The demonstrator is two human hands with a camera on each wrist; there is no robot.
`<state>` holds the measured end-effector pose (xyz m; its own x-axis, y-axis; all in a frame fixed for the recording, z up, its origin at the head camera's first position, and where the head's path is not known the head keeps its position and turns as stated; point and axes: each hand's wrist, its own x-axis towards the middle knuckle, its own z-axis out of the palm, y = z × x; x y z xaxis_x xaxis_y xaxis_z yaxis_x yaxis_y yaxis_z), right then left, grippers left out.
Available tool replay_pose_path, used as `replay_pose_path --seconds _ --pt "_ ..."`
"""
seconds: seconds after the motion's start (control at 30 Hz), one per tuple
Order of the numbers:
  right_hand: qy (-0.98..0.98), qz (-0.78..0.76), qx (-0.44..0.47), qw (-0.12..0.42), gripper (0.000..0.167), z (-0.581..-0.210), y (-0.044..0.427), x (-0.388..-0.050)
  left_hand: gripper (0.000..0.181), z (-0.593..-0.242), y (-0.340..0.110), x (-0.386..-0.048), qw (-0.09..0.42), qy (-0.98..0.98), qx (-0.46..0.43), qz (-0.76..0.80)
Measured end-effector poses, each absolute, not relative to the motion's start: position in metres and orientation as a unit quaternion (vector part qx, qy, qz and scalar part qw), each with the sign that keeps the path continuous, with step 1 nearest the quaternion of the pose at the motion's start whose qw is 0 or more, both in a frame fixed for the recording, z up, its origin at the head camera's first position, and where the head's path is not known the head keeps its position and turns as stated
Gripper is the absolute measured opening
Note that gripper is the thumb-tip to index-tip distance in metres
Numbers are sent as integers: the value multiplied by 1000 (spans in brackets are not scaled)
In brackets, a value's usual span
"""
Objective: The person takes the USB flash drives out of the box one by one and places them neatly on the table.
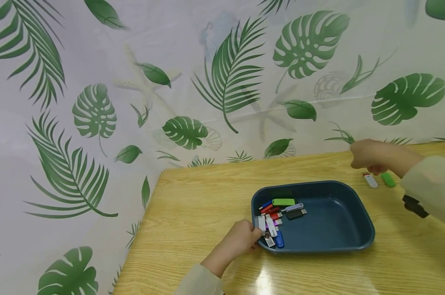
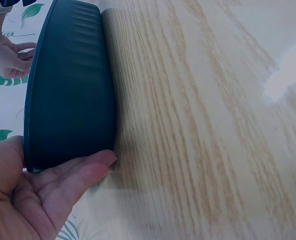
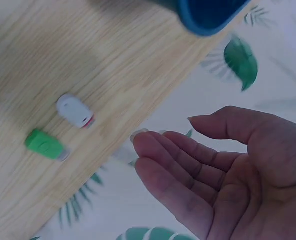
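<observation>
My left hand (image 1: 241,237) (image 2: 48,195) grips the near left corner of a dark blue bin (image 1: 329,229) (image 2: 70,90), thumb at the rim and fingers against its outer wall. Several USB drives lie at the bin's left side, among them a green one (image 1: 283,202), a black one (image 1: 295,214) and a blue one (image 1: 279,239). Beyond the bin's right end, my right hand (image 1: 370,155) (image 3: 212,175) hovers with loosely bent fingers and nothing in them. Near it on the table lie a white drive (image 1: 371,181) (image 3: 74,111) and a green drive (image 1: 388,180) (image 3: 45,144), side by side.
The wood-grain table (image 1: 193,205) ends at a leaf-printed cloth (image 1: 141,110) behind it and to the left. A dark band (image 1: 414,206) shows at my right sleeve.
</observation>
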<state>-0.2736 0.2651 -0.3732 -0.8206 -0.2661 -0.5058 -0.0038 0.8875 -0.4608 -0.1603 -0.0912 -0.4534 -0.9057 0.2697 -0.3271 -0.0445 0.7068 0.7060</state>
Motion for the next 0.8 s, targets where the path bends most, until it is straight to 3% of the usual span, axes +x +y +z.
replay_pose_path --seconds 0.2,0.43,0.63,0.8 --pt "940 -159 -129 273 10 -370 229 -267 27 -454 -92 -161 213 897 58 383" --pt "944 -98 -204 240 17 -375 188 -261 25 -454 -93 -161 218 895 58 385" --pt "936 -55 -243 248 10 -389 146 -255 24 -452 -93 -160 216 897 53 382" --pt "927 -43 -300 223 22 -407 124 -248 25 -452 -91 -159 217 896 58 383"
